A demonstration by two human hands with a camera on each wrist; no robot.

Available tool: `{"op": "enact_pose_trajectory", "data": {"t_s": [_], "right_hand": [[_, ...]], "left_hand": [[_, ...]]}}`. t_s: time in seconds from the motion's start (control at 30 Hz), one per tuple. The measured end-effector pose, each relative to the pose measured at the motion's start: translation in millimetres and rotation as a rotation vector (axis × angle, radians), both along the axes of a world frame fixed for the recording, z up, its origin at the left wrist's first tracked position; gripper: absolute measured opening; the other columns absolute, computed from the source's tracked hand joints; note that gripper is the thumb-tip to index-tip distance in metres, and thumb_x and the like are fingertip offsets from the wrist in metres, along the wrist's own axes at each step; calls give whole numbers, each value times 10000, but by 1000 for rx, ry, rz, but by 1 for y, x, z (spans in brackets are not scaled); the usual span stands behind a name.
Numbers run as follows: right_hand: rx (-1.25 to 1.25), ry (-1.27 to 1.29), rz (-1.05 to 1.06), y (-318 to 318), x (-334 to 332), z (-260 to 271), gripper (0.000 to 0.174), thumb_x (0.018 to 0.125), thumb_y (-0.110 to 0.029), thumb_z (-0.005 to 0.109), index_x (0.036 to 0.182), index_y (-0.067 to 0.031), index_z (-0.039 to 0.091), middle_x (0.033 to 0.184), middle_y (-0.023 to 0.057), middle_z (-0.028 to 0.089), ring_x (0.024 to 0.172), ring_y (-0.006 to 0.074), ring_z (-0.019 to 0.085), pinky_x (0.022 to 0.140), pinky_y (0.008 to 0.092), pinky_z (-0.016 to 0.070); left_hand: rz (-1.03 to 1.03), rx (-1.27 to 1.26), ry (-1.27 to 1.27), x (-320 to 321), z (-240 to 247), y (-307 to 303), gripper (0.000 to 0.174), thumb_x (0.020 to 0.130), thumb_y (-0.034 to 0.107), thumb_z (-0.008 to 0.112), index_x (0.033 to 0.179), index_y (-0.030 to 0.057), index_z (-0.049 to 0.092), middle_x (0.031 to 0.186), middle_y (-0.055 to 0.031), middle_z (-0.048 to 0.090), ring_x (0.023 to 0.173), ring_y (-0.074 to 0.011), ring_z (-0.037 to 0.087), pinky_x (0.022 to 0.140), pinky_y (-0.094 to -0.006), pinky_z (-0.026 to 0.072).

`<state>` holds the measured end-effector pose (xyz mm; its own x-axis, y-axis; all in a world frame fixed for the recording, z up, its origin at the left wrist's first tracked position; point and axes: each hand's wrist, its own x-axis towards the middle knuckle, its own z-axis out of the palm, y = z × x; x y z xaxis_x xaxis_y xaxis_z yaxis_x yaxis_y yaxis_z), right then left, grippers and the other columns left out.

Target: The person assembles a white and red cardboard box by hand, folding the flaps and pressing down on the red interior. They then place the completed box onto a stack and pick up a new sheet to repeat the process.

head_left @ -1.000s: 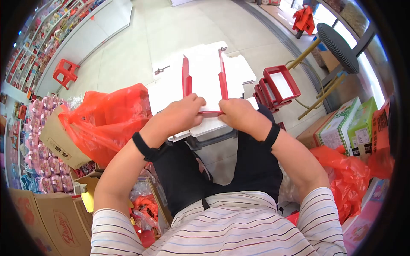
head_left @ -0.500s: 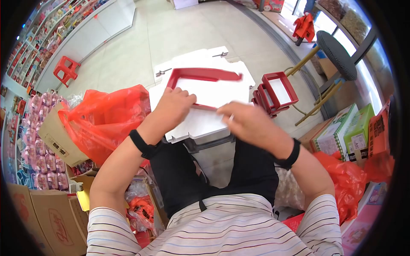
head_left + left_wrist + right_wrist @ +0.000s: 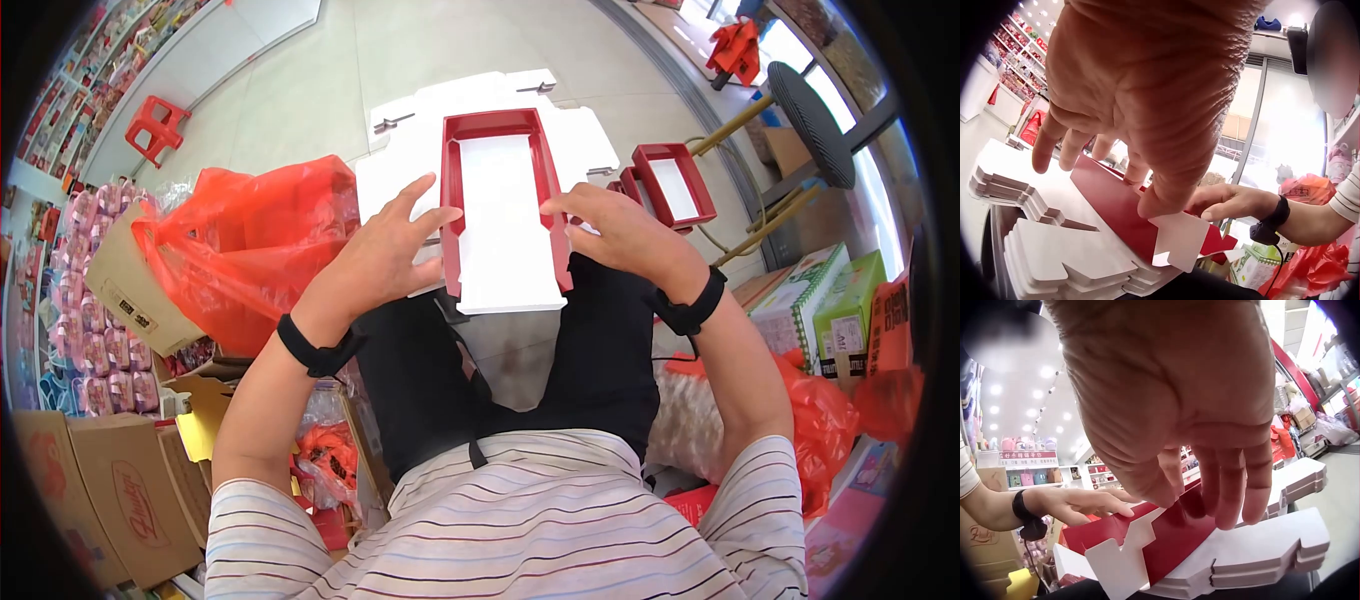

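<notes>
Nearest are a striped cloth shirt and matte black trousers, the shirt cut off by the lower edge. Smooth black bands circle both wrists.

The left hand has its fingers and thumb spread apart, a fingertip touching the left wall of the red box. The right hand has its fingertips at the right wall, some along the outer face; I cannot tell whether thumb and finger pinch the card there. Each palm fills the top of its own wrist view and hides part of the wall beneath.

The red box lies between the hands, lengthwise to the person, on a stack of flat white blanks. It is long and shallow, with sleek red card walls, a plain white floor and a notched white flap at the near end. The blanks have stepped, slotted edges; the box covers their middle.

Left of the stack sags a thin, crinkled red bag, its contents obscured. A brown carton stands below, its script hard to read. To the right sit small red trays, the rear ones partly hidden.

Farther off are a ribbed black seat, a plastic stool, pale floor tiles and crowded shelves, their goods too small to make out.
</notes>
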<state>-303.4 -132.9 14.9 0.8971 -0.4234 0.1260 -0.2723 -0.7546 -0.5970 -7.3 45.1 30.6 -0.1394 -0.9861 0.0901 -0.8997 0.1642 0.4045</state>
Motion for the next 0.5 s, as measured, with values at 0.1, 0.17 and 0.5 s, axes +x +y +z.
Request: {"op": "enact_pose_trajectory", "data": {"t_s": [0.1, 0.17, 0.5], "right_hand": [[25, 38, -11, 0, 2, 0, 379, 929, -141, 648, 1306, -102, 671, 1089, 177, 678, 1013, 367, 684, 907, 436, 552], [32, 124, -52, 4, 3, 10, 375, 911, -149, 659, 1281, -90, 681, 1129, 181, 680, 1049, 358, 684, 936, 428, 552], [-24, 209, -135, 13, 21, 10, 263, 907, -265, 668, 1039, -41, 703, 926, 192, 723, 870, 377, 721, 794, 466, 566]], "left_hand": [[-30, -17, 21, 2, -2, -2, 483, 855, 115, 749, 1330, 130, 658, 1638, -245, 408, 1343, -434, 600, 1017, -473, 575], [-54, -64, 37, 2, -11, -8, 367, 884, 134, 748, 1242, 107, 671, 1641, -229, 410, 1300, -423, 634, 1002, -463, 579], [59, -110, 231, -14, -26, -35, 142, 1040, 159, 684, 1072, 23, 661, 1080, -135, 699, 929, -312, 696, 825, -380, 561]]}}
